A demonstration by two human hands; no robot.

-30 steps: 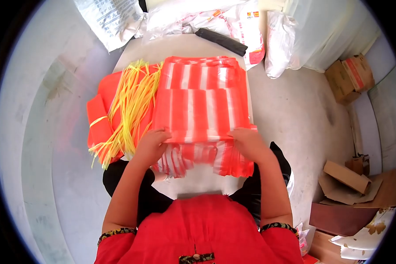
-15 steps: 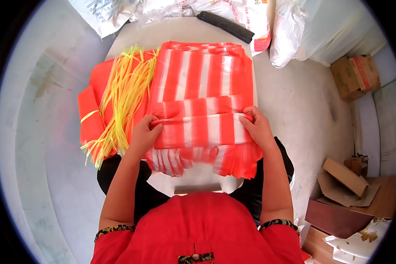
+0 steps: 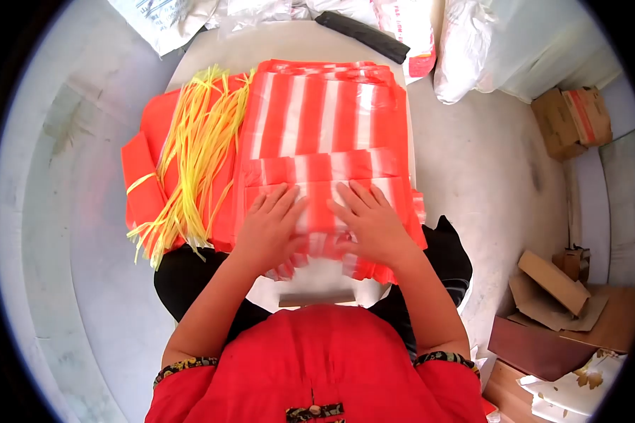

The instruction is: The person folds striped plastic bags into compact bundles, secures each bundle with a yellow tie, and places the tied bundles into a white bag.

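Observation:
A stack of red and white striped plastic bags [image 3: 310,116] lies on the table, its near part folded over in a flat band. My left hand [image 3: 268,229] rests on the left part of this fold, fingers spread. On the fold's right part lies my right hand [image 3: 374,222], also flat with fingers apart. Loose bag ends hang below both hands at the table's near edge. Left of the stack, a bundle of yellow strips [image 3: 201,148] lies over plain red bags [image 3: 159,116]. A folded red bundle [image 3: 141,169] has a yellow strip around it.
A black roll [image 3: 362,37] lies at the table's [image 3: 275,39] far edge. White printed sacks [image 3: 462,49] are beyond it. A closed cardboard box [image 3: 571,121] stands at the right, and an opened one [image 3: 554,292] sits nearer on the right.
The near edge of the top bags has been folded back onto the stack. Both hands have let go of the fold, moved inward and flattened on it.

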